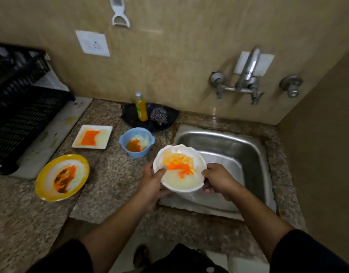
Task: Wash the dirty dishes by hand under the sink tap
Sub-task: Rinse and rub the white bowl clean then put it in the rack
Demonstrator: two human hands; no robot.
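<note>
A: Hands first; left hand (153,179) grips the near-left rim of the white bowl (180,167), thumb lying over the rim onto the inner wall; right hand (217,179) closed on the right rim, fingers curled underneath.

B: Bowl position?

A: Held clear of the counter, over the left edge of the steel sink (228,154); tilted slightly toward the camera; inside, an orange smear and a pale, translucent residue.

B: Other dirty items, nearest outward?

A: On the granite counter (114,174), left of the hands: yellow-rimmed round plate (62,177) with orange and dark brown residue; beyond it, a white square plate (92,136) with an orange patch; just right of that, a light blue bowl (137,142) holding orange-brown and white residue; all three apart from one another.

B: Back of the counter?

A: A dark dish (150,116) against the wall; in it a yellow liquid bottle (141,107) standing upright and a steel scrubber (158,115) beside it; far left, a black slotted crate (21,107) resting on a white board (51,134).

B: Wall?

A: Wall-mounted tap (246,75) above the sink, one valve knob on each side; whether water runs, cannot tell; a white socket plate (92,43) and a white peeler (120,12) hanging higher up.
</note>
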